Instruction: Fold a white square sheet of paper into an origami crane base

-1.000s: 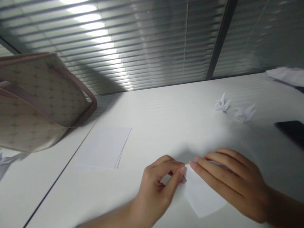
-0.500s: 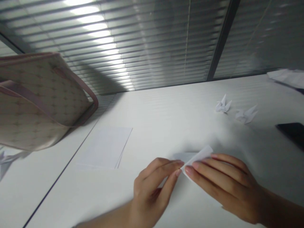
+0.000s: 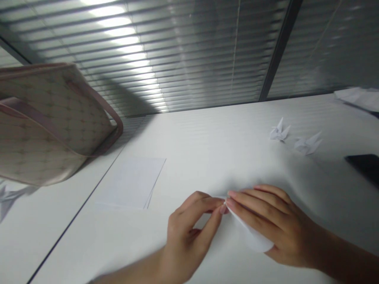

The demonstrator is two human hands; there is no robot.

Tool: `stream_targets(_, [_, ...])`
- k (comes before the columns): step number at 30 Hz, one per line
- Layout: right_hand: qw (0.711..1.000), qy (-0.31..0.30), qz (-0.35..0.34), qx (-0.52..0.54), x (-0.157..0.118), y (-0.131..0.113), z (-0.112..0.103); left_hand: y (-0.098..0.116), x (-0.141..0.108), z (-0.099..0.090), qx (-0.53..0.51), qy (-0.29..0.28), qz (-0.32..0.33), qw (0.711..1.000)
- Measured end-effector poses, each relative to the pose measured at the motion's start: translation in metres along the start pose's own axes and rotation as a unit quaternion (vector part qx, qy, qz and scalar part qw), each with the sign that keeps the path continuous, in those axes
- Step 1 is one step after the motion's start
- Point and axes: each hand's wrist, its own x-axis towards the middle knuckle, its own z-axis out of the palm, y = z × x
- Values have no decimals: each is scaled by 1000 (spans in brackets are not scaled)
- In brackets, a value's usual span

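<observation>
At the near side of the smooth white desk [image 3: 207,146], left to right: left hand [image 3: 189,232], thumb and forefinger pinched together on one tip of a thin white partly folded paper [image 3: 254,236]; right hand [image 3: 278,225], fingers straight and side by side, laid over the same paper, any thumb grip hidden. Change within the last half second: the paper no longer stands up past the right fingers and now slopes out below them; probably a fold being turned and aligned at the pinched tip. Obstruction: right hand, covering much of the paper.

Surroundings, left to right: white folded paper piece [image 3: 12,195], cut by the frame; cream patterned handbag with pink handles [image 3: 59,122]; flat stack of white paper sheets [image 3: 133,183], apart from the hands; small white folded-paper bird [image 3: 279,133]; second folded-paper bird [image 3: 307,144], just beside it; pale crumpled sheet [image 3: 359,98]; flat black object [image 3: 365,167], possibly a phone.
</observation>
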Motion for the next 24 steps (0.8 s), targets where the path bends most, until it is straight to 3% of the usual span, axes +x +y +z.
stream_targets(5, [1000,2,-5,-9,-1,0,2,1,-1,0,-3,33,-51,998])
stream_targets(17, [998,44,11,-38,0,-4,7,-2,-8,7,-13,48,-29,998])
stream_targets(24, [998,54,30,10,-3,-1,6,-1,-8,7,-31,44,-76,996])
